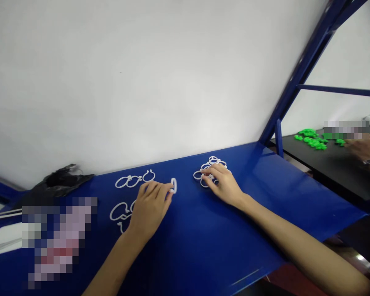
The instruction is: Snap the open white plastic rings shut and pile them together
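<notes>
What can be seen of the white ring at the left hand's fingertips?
The white ring is a small loop, plastic by its look, thin-walled and plain. It stands on edge on the blue table, so it reads as a narrow upright oval. The fingertips of the left hand touch its left side; whether they pinch it cannot be told. It sits alone, apart from the pile of rings under the right hand.
</notes>
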`<action>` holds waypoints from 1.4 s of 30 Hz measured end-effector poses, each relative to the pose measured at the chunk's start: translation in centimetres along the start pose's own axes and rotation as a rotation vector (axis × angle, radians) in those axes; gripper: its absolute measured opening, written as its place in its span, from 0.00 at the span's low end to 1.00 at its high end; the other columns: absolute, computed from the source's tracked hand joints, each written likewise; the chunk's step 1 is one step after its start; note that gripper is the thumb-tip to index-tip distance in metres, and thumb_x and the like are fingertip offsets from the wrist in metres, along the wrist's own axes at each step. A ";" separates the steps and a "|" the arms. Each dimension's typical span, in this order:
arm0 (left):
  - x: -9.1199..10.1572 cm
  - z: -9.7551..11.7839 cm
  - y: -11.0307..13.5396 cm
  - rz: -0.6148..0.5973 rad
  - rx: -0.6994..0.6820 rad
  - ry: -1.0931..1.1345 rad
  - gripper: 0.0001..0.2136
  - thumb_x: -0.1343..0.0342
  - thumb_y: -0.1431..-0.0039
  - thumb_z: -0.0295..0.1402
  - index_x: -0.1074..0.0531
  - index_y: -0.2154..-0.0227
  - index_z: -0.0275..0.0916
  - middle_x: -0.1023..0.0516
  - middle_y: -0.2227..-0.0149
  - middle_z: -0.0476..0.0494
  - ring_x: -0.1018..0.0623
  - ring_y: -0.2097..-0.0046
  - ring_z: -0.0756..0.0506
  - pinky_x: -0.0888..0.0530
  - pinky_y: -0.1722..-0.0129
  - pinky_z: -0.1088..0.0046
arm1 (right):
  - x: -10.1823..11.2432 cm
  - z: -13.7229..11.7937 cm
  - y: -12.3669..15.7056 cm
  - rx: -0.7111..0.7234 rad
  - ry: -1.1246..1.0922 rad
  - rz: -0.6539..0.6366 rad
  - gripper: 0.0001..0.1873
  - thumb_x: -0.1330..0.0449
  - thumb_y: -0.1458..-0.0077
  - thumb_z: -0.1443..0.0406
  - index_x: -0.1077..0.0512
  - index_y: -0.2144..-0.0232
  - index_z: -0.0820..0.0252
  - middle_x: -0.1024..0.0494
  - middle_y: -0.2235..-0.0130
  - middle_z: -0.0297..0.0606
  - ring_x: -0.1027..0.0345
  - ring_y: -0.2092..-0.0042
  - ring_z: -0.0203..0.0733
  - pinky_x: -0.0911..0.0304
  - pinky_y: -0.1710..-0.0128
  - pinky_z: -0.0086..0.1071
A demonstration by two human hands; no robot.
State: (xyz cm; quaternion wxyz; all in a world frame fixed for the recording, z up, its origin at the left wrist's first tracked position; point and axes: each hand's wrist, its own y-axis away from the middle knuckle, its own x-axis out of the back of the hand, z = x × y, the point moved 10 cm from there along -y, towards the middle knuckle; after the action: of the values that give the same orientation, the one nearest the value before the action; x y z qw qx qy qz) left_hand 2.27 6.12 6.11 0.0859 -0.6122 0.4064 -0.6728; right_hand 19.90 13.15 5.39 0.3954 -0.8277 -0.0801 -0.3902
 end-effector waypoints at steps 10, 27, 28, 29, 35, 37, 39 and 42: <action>0.6 4.9 -0.2 0.048 -0.117 0.255 0.04 0.49 0.36 0.25 0.30 0.63 0.38 0.23 0.68 0.47 0.25 0.62 0.46 0.28 0.57 0.67 | -3.5 -5.0 2.2 0.152 -0.275 -0.340 0.19 0.47 0.33 0.62 0.33 0.42 0.59 0.23 0.54 0.43 0.28 0.55 0.41 0.30 0.54 0.37; 0.8 5.7 0.4 0.021 -0.237 0.179 0.07 0.47 0.34 0.27 0.25 0.64 0.41 0.18 0.66 0.50 0.25 0.62 0.46 0.33 0.54 0.62 | -4.1 -6.6 3.4 0.252 -0.309 -0.464 0.16 0.52 0.34 0.70 0.24 0.57 0.63 0.25 0.66 0.41 0.33 0.66 0.39 0.35 0.64 0.31; 0.8 5.8 0.3 0.020 -0.232 0.187 0.07 0.47 0.34 0.27 0.25 0.65 0.41 0.18 0.66 0.50 0.25 0.62 0.46 0.33 0.54 0.62 | -4.2 -6.6 3.5 0.259 -0.291 -0.463 0.16 0.52 0.34 0.70 0.24 0.57 0.63 0.25 0.66 0.42 0.33 0.65 0.40 0.35 0.64 0.31; 0.8 5.7 0.2 0.017 -0.223 0.196 0.07 0.48 0.34 0.27 0.25 0.65 0.41 0.18 0.66 0.50 0.25 0.62 0.46 0.33 0.54 0.62 | -4.2 -6.7 3.5 0.261 -0.276 -0.457 0.16 0.52 0.34 0.70 0.24 0.57 0.64 0.25 0.66 0.42 0.33 0.66 0.40 0.35 0.64 0.31; -2.1 0.0 0.3 -0.144 0.056 0.045 0.12 0.48 0.34 0.39 0.25 0.55 0.40 0.19 0.56 0.41 0.24 0.52 0.40 0.31 0.51 0.60 | -3.4 -6.2 2.2 0.158 -0.268 -0.318 0.17 0.53 0.31 0.66 0.28 0.48 0.61 0.27 0.63 0.41 0.32 0.63 0.39 0.34 0.60 0.31; -3.8 -3.9 1.4 -0.257 0.228 -0.063 0.19 0.52 0.33 0.43 0.28 0.47 0.36 0.24 0.46 0.35 0.28 0.43 0.35 0.33 0.46 0.55 | -2.9 -5.1 1.5 0.101 -0.257 -0.250 0.17 0.53 0.31 0.67 0.29 0.47 0.60 0.29 0.59 0.42 0.32 0.61 0.39 0.33 0.58 0.33; -5.2 -7.0 2.8 -0.359 0.347 -0.132 0.24 0.56 0.32 0.44 0.32 0.42 0.33 0.30 0.40 0.32 0.33 0.39 0.32 0.35 0.43 0.52 | -2.0 -3.3 0.8 0.037 -0.221 -0.159 0.17 0.53 0.32 0.67 0.29 0.47 0.59 0.29 0.58 0.43 0.32 0.60 0.40 0.33 0.58 0.34; -6.4 -8.5 3.9 -0.440 0.382 -0.136 0.25 0.59 0.32 0.43 0.35 0.40 0.31 0.30 0.40 0.32 0.36 0.36 0.33 0.40 0.38 0.51 | -0.5 0.5 -0.1 -0.098 -0.159 -0.028 0.14 0.49 0.34 0.66 0.28 0.50 0.59 0.26 0.61 0.41 0.31 0.62 0.40 0.33 0.59 0.35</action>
State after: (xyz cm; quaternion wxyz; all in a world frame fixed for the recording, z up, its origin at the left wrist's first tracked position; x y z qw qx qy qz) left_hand -5.34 11.25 -0.54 0.0787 -0.7019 0.1235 -0.6971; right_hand 19.81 13.66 4.89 0.3415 -0.8730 -0.1037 -0.3324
